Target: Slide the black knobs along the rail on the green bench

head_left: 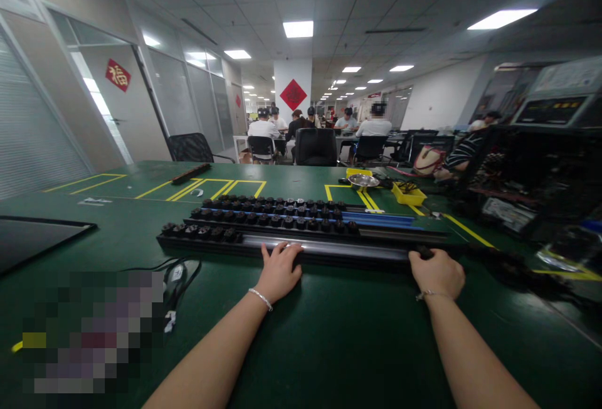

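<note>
A long black rail (348, 250) with a shiny channel lies across the table in front of me. Several small black knob-like parts (202, 231) sit in a row at its left end. My left hand (281, 271) rests on the rail's near edge around the middle, fingers spread and nothing gripped. Toward the right end, my right hand (437, 273) is closed around a small black part (425, 251) at the channel; its exact kind is unclear. Just behind lie more rails carrying rows of similar black parts (273, 214), one with a blue strip (380, 218).
On the green table (329, 346) are a metal bowl (363, 180), a yellow bin (409, 194), a dark bar (190, 174), black cables (183, 290) and a black tray-like panel (42, 236). Dark clutter stands at the right. Several people sit at tables farther back.
</note>
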